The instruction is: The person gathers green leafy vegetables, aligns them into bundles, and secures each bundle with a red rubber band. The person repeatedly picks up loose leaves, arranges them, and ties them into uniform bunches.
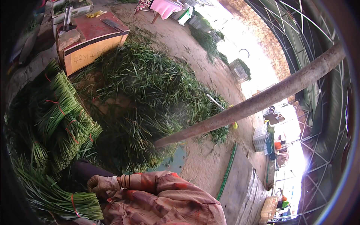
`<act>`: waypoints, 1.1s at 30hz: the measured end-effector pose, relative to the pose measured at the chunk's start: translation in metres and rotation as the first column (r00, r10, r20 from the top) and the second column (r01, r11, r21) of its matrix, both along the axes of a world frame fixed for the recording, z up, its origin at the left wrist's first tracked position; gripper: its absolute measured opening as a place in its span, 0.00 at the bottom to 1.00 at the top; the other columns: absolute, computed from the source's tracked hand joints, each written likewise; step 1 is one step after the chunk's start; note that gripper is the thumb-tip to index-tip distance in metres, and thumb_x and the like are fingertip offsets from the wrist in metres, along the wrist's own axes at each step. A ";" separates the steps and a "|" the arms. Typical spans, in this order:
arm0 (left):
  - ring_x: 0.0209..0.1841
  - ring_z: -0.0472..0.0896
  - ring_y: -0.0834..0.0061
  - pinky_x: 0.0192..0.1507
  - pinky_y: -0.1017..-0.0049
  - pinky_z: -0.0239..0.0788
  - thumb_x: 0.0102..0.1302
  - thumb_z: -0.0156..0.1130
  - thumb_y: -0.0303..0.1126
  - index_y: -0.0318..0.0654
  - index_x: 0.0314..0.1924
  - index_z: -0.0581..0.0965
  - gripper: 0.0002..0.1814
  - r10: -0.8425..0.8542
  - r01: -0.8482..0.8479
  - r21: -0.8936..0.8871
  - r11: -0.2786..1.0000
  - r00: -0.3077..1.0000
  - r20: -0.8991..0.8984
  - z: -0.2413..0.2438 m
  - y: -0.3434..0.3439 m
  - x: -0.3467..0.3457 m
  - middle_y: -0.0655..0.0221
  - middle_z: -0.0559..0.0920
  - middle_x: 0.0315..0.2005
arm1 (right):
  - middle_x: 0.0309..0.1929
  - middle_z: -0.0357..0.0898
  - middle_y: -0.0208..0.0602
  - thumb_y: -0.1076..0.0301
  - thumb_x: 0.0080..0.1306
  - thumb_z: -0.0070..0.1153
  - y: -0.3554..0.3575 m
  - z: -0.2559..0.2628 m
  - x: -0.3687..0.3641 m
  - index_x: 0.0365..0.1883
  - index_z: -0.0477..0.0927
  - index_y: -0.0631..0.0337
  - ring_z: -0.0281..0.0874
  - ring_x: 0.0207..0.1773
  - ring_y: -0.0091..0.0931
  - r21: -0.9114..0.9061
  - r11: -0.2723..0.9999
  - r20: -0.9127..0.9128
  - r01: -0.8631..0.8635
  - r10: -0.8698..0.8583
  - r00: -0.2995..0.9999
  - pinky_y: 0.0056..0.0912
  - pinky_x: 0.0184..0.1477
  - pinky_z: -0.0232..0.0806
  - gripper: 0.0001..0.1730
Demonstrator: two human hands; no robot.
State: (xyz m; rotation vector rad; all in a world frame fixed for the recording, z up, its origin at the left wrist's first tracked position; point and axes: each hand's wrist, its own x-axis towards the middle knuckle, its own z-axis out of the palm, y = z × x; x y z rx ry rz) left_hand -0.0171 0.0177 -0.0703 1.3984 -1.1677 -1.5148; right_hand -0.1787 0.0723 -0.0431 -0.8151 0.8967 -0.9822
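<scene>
My left hand (103, 185), in a pale worn glove with dark bands at the wrist, is curled by my lap beside a dark trousered knee (88, 170). Whether its fingers hold anything cannot be made out. Just below it lies a bunch of long green leafy stalks (84, 203), bound with a red tie, its cut ends towards my patterned shirt (174, 197). My right hand is out of view. At the left rises a stack of tied green bunches (66, 112), with red ties and pale cut ends. Loose green stalks (146, 76) are heaped in front of me.
A rusty metal pole (253, 102) slants across the view, its foot among the stalks. A red-topped wooden box (94, 57) bears a flat metal blade (111, 24), a stone (69, 38) and yellow gloves (96, 14). A grey board (239, 180) and plastic crates (259, 137) lie right.
</scene>
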 end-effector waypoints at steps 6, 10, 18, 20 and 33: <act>0.52 0.77 0.69 0.59 0.70 0.65 0.68 0.50 0.35 0.29 0.55 0.75 0.21 0.004 -0.004 -0.005 1.000 1.000 0.004 0.001 -0.002 -0.001 0.59 0.80 0.49 | 0.20 0.76 0.29 0.67 0.57 0.59 0.001 0.012 -0.020 0.26 0.78 0.61 0.71 0.21 0.18 0.249 0.901 0.505 0.354 -0.433 0.747 0.19 0.25 0.64 0.07; 0.52 0.77 0.70 0.58 0.71 0.66 0.68 0.50 0.36 0.29 0.55 0.75 0.21 0.025 -0.024 -0.026 0.999 1.000 0.016 0.003 -0.002 -0.001 0.59 0.80 0.49 | 0.34 0.82 0.37 0.64 0.65 0.57 0.001 -0.026 -0.076 0.37 0.79 0.63 0.80 0.36 0.22 0.160 0.953 0.351 0.258 -0.299 0.887 0.23 0.40 0.72 0.11; 0.51 0.78 0.70 0.58 0.71 0.66 0.68 0.50 0.36 0.29 0.55 0.75 0.21 0.252 -0.248 -0.135 0.959 0.967 0.015 0.014 -0.012 0.045 0.59 0.80 0.49 | 0.48 0.80 0.31 0.79 0.45 0.61 0.001 -0.030 -0.030 0.54 0.78 0.63 0.74 0.53 0.22 -0.135 0.962 -0.228 -0.238 0.204 0.952 0.27 0.58 0.65 0.32; 0.51 0.78 0.71 0.58 0.71 0.66 0.69 0.50 0.36 0.29 0.55 0.75 0.21 0.352 -0.339 -0.210 0.917 0.936 0.026 0.029 -0.018 0.061 0.59 0.80 0.48 | 0.42 0.82 0.35 0.78 0.48 0.64 0.003 -0.096 -0.022 0.51 0.78 0.64 0.76 0.46 0.20 0.134 0.928 -0.052 -0.347 0.356 0.933 0.29 0.49 0.70 0.28; 0.45 0.82 0.65 0.51 0.67 0.75 0.60 0.60 0.31 0.30 0.50 0.77 0.18 0.410 -0.464 0.114 0.878 0.609 -0.679 0.044 -0.042 0.139 0.60 0.82 0.45 | 0.60 0.72 0.41 0.46 0.70 0.47 -0.020 -0.011 -0.040 0.63 0.68 0.64 0.73 0.59 0.30 -0.045 0.999 -0.123 0.022 -0.028 0.992 0.35 0.55 0.68 0.33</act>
